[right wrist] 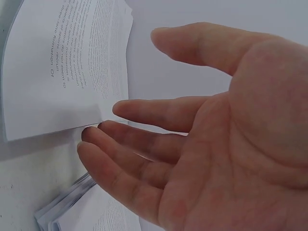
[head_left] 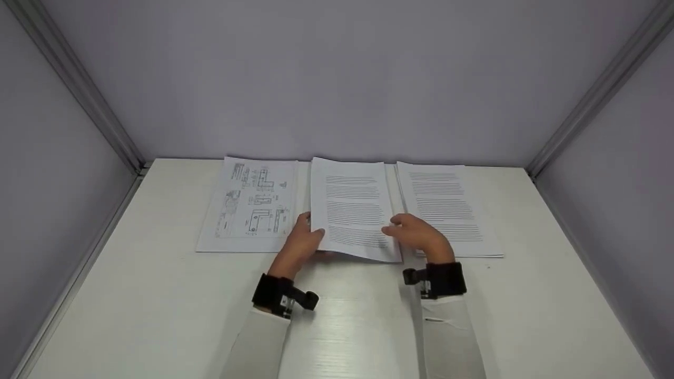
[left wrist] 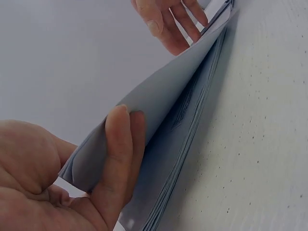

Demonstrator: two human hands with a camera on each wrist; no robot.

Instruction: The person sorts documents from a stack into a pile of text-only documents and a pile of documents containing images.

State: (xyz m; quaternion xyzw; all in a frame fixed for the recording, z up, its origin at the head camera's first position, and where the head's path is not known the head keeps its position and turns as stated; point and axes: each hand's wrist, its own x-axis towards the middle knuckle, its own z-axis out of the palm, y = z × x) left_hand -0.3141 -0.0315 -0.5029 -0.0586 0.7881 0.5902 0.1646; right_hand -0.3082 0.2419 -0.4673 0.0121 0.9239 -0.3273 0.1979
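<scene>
In the head view a few printed text sheets (head_left: 350, 202) lie at the middle, their near left corner lifted. My left hand (head_left: 304, 242) pinches that left edge, thumb on top and fingers underneath. The left wrist view shows the lifted sheets (left wrist: 161, 91) bent upward between thumb and fingers, over a thicker paper stack (left wrist: 168, 185). At the right edge of the sheets is my right hand (head_left: 418, 235), its thumb apart from its fingers. In the right wrist view its fingertips (right wrist: 91, 132) are right at the paper's edge, with the palm bare.
On the left lies a stack of technical drawings (head_left: 253, 205). To the right is another stack of printed text (head_left: 447, 210), close beside the right hand. All rest on a white table (head_left: 158, 295) against a grey back wall (head_left: 337, 79), with side walls left and right.
</scene>
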